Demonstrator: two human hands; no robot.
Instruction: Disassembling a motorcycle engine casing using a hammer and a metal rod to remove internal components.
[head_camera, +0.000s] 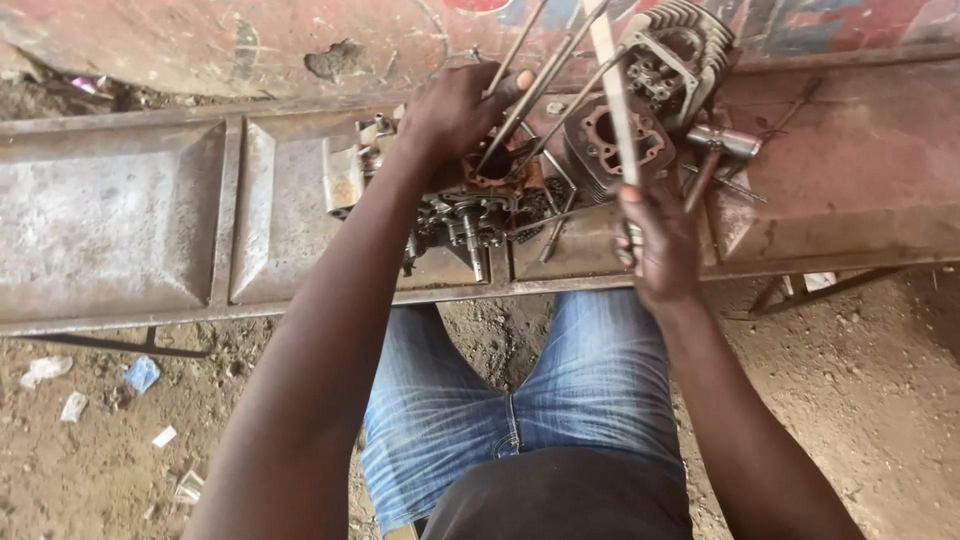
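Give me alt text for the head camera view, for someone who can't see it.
Seen from above, a seated person in jeans works on a small engine crankcase on a rusty metal bench. The left hand grips its long studs, while the right hand holds a flat metal file. A finned cylinder head lies behind; litter dots the dirt floor.

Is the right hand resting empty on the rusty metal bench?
No, the right hand grips a long flat metal bar standing above the rusty metal bench.
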